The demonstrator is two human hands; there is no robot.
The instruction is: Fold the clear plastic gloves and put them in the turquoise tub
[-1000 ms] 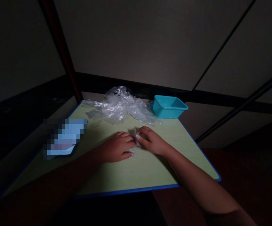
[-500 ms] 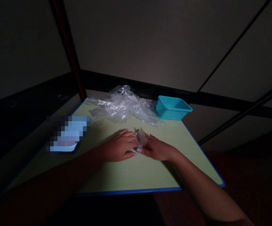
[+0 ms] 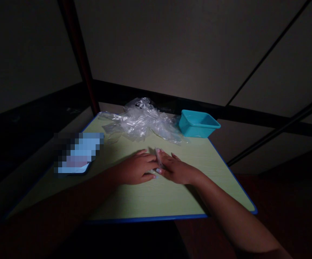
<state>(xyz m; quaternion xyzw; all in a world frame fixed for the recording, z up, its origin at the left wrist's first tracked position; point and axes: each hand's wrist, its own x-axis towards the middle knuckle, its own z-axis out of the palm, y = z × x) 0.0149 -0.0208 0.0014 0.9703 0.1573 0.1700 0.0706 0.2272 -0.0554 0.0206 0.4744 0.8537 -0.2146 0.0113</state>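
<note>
A small clear plastic piece [image 3: 159, 158] stands between my two hands at the middle of the pale green table [image 3: 145, 201]. My left hand [image 3: 138, 168] lies palm down on the table, its fingers apart and their tips by the plastic. From the other side my right hand [image 3: 176, 169] rests against the plastic, index fingertip at its upper edge and thumb near its lower end. A heap of crumpled clear plastic bags [image 3: 142, 122] lies beyond the hands.
A turquoise bin [image 3: 196, 126] stands at the table's back right corner. On the left edge lies a phone-like device [image 3: 81, 154] with a blurred-out screen. Dark panels rise behind the table.
The fingers of my right hand have moved onto the plastic piece, and its raised flap now looks folded down and narrower. My left hand has hardly moved.
</note>
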